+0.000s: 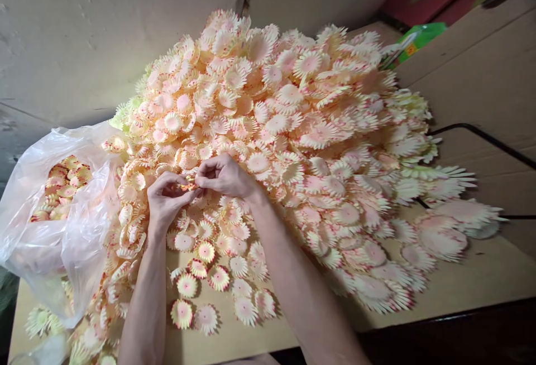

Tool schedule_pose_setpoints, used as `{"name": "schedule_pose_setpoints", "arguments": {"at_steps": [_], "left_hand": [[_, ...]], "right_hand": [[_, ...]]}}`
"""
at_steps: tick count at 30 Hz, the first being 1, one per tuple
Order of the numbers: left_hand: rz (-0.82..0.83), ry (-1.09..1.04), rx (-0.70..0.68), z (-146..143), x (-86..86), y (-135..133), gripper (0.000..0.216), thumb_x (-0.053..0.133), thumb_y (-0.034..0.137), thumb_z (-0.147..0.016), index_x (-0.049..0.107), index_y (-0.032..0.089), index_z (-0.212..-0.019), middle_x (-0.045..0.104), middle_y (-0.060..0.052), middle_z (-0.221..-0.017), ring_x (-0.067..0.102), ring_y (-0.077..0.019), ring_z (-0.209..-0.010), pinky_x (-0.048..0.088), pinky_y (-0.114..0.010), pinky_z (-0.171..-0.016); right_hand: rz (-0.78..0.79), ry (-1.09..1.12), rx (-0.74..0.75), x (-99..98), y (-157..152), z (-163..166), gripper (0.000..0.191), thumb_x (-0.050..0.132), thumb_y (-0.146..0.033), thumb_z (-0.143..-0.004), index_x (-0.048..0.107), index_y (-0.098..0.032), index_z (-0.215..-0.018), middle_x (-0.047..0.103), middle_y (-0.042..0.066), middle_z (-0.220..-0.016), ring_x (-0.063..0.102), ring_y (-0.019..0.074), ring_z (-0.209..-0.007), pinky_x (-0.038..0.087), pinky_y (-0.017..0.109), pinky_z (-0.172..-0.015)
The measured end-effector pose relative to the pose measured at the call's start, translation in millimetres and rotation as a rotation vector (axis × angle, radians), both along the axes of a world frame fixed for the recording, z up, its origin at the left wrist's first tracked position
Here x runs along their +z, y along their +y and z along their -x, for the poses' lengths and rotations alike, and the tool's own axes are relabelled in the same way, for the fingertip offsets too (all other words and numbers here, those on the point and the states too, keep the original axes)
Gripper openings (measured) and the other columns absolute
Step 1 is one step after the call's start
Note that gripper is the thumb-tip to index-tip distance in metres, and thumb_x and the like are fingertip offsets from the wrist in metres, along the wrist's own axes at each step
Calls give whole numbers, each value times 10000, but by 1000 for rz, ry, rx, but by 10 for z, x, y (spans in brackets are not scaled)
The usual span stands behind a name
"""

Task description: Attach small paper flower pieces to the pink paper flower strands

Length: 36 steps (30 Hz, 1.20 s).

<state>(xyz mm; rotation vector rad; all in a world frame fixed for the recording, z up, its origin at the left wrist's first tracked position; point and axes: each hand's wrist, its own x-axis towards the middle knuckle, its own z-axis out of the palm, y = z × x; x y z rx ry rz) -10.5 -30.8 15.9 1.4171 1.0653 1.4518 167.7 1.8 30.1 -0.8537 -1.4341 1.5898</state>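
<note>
Both of my hands meet in front of a large heap of artificial flower petal pieces (288, 125), pale cream and pink with red-tipped fringed edges. Between the fingertips is a small stack of petal pieces (189, 184), orange-red at the rims and partly covered by the fingers. My left hand (165, 195) pinches it from the left, thumb and forefinger curled round. From the right, my right hand (221, 177) grips its other side with bent fingers. Below the hands, several loose petal pieces (187, 285) lie flat on the tabletop.
At the left stands a clear plastic bag (29, 186) with more petal pieces in it. The wooden table (481, 281) ends at a front edge. A cardboard sheet (481, 80) and a thin black rod (494, 139) are at the right, near a green packet (419, 41). A wall rises behind.
</note>
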Motion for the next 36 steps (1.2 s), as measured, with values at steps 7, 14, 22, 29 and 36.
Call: {"name": "schedule_pose_setpoints", "arguments": {"at_steps": [7,14,22,29,36], "left_hand": [[152,-236,50,23,-72,32,348,896,282,-606,612,189,-783,564,58,-698,497,-34,-519,461,-145,-481],[263,-408,101,56,-35,74,349,864,369,-652,616,203,-833,619,51,-718,592,-59,-574,562,-174,-563],[210,-464,103,90,-9,101,392,879,359,-643,618,256,-917,652,63,-815,711,-116,-766,619,-317,-814],[150,-290,50,80,-15,76,517,931,229,-544,722,262,-1016,721,13,-995,706,-108,-813,595,-256,-817],[180,-171,-33,46,1,41,453,930,191,-524,782,203,-952,789,-58,-979,744,-193,-861,604,-312,-817]], "right_hand": [[62,193,52,29,-13,23,243,825,-330,-655,673,-140,-656,723,30,-627,695,162,-579,590,279,-609],[1,308,108,28,-18,-41,208,799,-310,-693,679,-151,-634,755,71,-772,715,176,-736,574,312,-730],[-59,447,16,43,-3,-145,364,808,-342,-724,557,-160,-533,742,108,-978,662,161,-733,547,360,-753],[-88,368,-41,-27,36,-83,293,820,-329,-734,623,-157,-601,683,35,-771,596,118,-667,496,273,-648],[30,246,-70,10,16,-31,239,880,-256,-638,716,-153,-779,746,21,-782,681,120,-686,550,235,-666]]}}
